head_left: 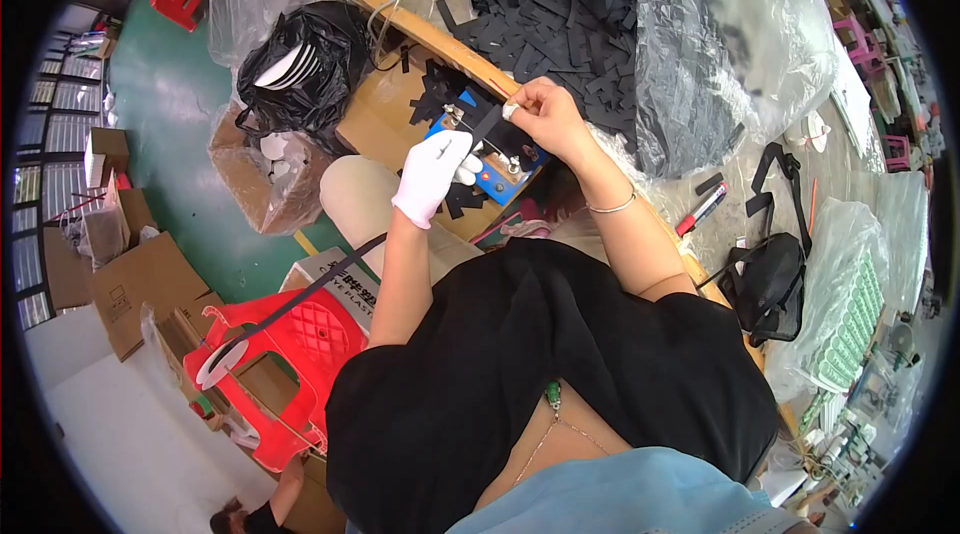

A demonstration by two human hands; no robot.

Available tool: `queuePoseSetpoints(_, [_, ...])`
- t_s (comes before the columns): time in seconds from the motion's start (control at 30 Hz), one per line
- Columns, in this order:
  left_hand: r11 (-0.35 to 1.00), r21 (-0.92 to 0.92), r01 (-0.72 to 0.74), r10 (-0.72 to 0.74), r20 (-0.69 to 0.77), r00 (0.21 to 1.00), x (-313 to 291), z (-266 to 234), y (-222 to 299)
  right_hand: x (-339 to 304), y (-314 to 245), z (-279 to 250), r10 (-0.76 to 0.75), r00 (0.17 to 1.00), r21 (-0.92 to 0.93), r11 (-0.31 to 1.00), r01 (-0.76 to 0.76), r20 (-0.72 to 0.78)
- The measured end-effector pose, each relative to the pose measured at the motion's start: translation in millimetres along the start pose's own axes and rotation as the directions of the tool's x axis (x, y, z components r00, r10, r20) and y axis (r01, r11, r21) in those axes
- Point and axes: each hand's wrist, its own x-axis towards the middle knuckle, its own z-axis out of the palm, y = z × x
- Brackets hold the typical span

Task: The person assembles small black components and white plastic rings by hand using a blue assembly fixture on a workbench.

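My left hand (436,172), in a white glove, is closed with its fingertips on a short dark strip (487,123). At the other end of that strip is my bare right hand (548,117), its thumb and finger pinched together. Something white covers one fingertip there. Below both hands sits a blue device (496,188) with metal parts on top, partly hidden by the glove. A long dark band (300,296) stretches from a white reel (214,364) on the left toward my left forearm. Loose black pieces (432,94) lie around the device.
Beyond a wooden edge (450,42) spreads a big pile of black strips (555,19), partly under clear plastic (735,34). A red marker (702,209) and black pouch (770,284) lie right. A red stool (320,344) and black bag (310,74) stand left.
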Motion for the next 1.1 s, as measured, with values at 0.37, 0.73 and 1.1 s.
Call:
queuePoseSetpoints(0.37, [0.988, 0.049, 0.149, -0.146, -0.059, 0.988, -6.4, -20.5, -18.2, 5.2, -1.6, 3.9, -0.126, 0.948, -0.541, 0.839, -0.054, -0.291])
queuePoseSetpoints(0.73, [0.998, 0.031, 0.058, -0.058, -0.016, 0.998, -13.4, -32.8, -23.7, 13.4, 4.5, 14.2, -0.303, 0.925, -0.618, 0.78, 0.101, -0.231])
queuePoseSetpoints(1.1, [0.982, -0.18, -0.052, 0.078, 0.139, 0.987, -21.2, -3.3, -4.5, 1.5, 1.2, -10.9, -0.05, 0.981, 0.087, 0.994, 0.067, -0.185])
